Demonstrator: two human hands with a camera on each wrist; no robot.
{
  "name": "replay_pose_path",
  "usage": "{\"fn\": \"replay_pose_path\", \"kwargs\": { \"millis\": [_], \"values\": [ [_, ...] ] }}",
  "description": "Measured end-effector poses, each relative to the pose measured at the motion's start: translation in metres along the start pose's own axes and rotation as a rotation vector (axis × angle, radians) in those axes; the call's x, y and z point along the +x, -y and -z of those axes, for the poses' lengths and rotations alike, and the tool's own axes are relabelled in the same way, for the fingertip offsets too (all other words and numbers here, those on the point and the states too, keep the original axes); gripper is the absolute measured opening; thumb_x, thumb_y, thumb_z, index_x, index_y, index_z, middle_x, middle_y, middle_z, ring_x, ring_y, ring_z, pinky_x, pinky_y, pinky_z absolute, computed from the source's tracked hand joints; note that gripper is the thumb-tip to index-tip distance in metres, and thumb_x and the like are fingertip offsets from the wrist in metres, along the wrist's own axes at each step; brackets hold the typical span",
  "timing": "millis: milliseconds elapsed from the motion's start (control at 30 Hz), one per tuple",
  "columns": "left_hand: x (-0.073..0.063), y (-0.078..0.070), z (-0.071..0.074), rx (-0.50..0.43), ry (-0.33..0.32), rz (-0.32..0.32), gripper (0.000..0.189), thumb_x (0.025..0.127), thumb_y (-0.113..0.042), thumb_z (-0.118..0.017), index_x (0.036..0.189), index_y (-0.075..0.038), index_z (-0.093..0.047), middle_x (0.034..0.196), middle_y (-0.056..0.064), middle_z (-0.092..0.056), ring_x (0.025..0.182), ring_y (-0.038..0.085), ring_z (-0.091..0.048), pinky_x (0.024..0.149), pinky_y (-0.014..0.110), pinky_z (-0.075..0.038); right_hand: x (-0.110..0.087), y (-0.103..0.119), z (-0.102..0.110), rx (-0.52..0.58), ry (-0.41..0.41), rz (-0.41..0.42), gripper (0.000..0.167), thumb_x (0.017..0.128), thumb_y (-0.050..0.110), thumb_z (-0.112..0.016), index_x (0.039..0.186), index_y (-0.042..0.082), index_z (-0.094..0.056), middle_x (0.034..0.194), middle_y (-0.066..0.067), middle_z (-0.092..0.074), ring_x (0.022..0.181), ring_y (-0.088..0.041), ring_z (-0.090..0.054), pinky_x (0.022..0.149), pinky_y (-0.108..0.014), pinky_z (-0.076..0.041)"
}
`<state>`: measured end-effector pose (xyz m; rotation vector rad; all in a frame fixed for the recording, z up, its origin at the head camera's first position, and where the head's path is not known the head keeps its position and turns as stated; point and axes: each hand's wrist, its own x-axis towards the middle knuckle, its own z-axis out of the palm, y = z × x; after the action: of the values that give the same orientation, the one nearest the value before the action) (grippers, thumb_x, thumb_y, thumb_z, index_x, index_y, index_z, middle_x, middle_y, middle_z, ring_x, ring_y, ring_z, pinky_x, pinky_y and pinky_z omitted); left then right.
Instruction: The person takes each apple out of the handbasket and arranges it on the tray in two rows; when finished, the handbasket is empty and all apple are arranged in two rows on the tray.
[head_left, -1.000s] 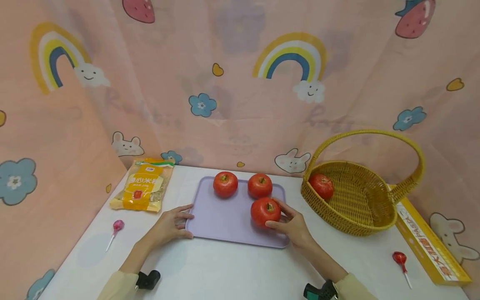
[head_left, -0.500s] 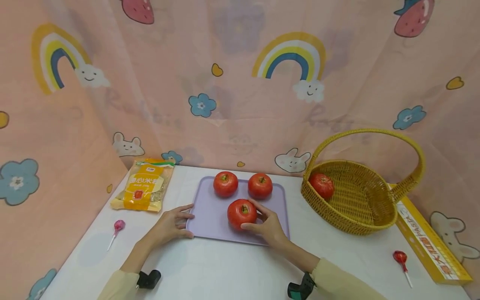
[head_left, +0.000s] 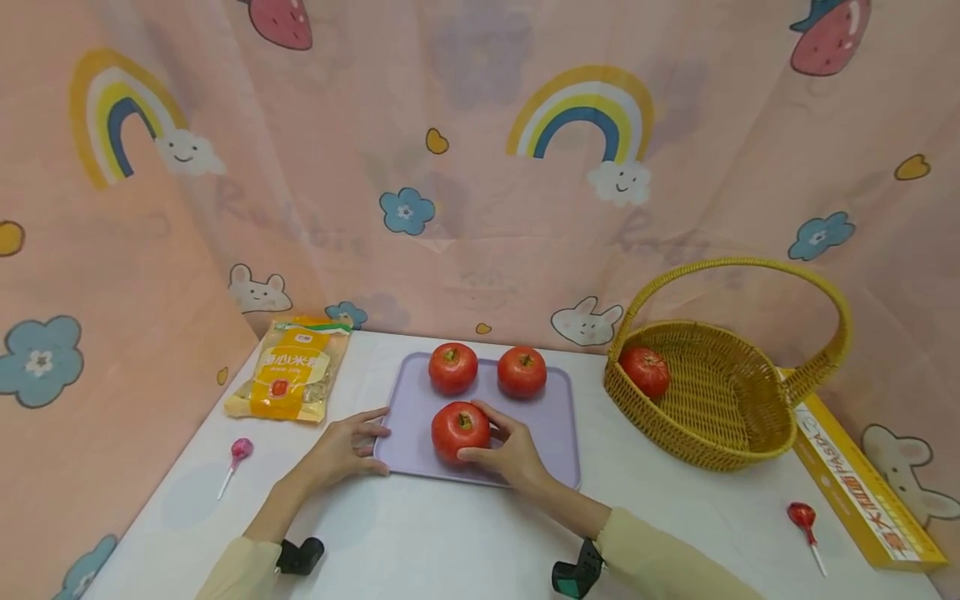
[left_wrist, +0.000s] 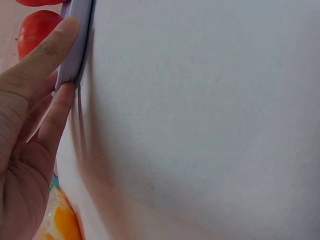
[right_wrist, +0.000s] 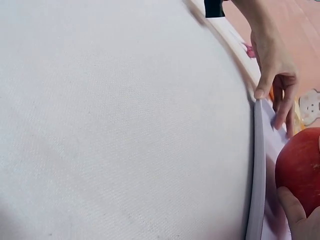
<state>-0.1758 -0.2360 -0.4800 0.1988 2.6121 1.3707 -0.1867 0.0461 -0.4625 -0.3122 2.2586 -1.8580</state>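
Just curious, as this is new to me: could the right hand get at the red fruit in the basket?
Not straight away, it seems: the right hand holds another red fruit. Once free, probably yes: the open-topped basket leaves its own fruit uncovered.

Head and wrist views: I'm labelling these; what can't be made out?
Head view: right side of the held fruit, hidden by the right hand.
Head view: far end of the yellow box, behind the basket.
Right wrist view: much of the right hand, cut off by the right edge.
Left wrist view: part of the yellow bag, hidden by the left hand.
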Motion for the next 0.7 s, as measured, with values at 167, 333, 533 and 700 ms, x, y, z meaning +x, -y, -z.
{"fn": "replay_pose_path", "kwargs": {
  "millis": [167, 333, 533, 700],
  "values": [
    [0.0, 0.0, 0.0, 0.006, 0.002, 0.01, 0.085, 0.067, -0.017, -0.086, 0.142, -0.006, -0.046, 0.132, 0.012, -0.058, 0.106, 0.029, -0.064, 0.083, 0.029, -0.055, 0.004, -0.002, -0.008, -0.016, 0.048, 0.033, 0.073, 0.076, 0.009, -0.081, 0.141, 0.006, -0.048, 0.136, -0.015, -0.053, 0.12, -0.034, -0.049, 0.095, -0.043, -0.051],
    [0.0, 0.0, -0.001, 0.009, -0.001, 0.01, 0.082, 0.067, -0.017, -0.087, 0.139, -0.006, -0.049, 0.136, 0.011, -0.054, 0.108, 0.029, -0.063, 0.083, 0.028, -0.055, 0.007, -0.004, -0.014, -0.082, 0.058, 0.051, 0.074, 0.075, 0.011, -0.082, 0.141, 0.006, -0.048, 0.134, -0.015, -0.055, 0.118, -0.032, -0.051, 0.096, -0.044, -0.05],
    [0.0, 0.001, -0.002, -0.008, 0.005, 0.014, 0.086, 0.068, -0.017, -0.086, 0.143, -0.007, -0.044, 0.122, 0.012, -0.064, 0.104, 0.03, -0.065, 0.082, 0.028, -0.056, 0.008, -0.002, -0.016, -0.116, 0.062, 0.044, 0.078, 0.074, 0.013, -0.083, 0.142, 0.008, -0.046, 0.133, -0.014, -0.056, 0.114, -0.03, -0.052, 0.096, -0.043, -0.05],
    [-0.001, 0.001, -0.002, -0.005, 0.005, 0.015, 0.085, 0.069, -0.018, -0.085, 0.143, -0.007, -0.044, 0.121, 0.012, -0.064, 0.104, 0.03, -0.065, 0.082, 0.028, -0.056, 0.009, 0.0, -0.017, -0.133, 0.062, 0.022, 0.079, 0.073, 0.013, -0.084, 0.143, 0.01, -0.046, 0.134, -0.015, -0.054, 0.113, -0.03, -0.052, 0.094, -0.041, -0.051]
  ]
}}
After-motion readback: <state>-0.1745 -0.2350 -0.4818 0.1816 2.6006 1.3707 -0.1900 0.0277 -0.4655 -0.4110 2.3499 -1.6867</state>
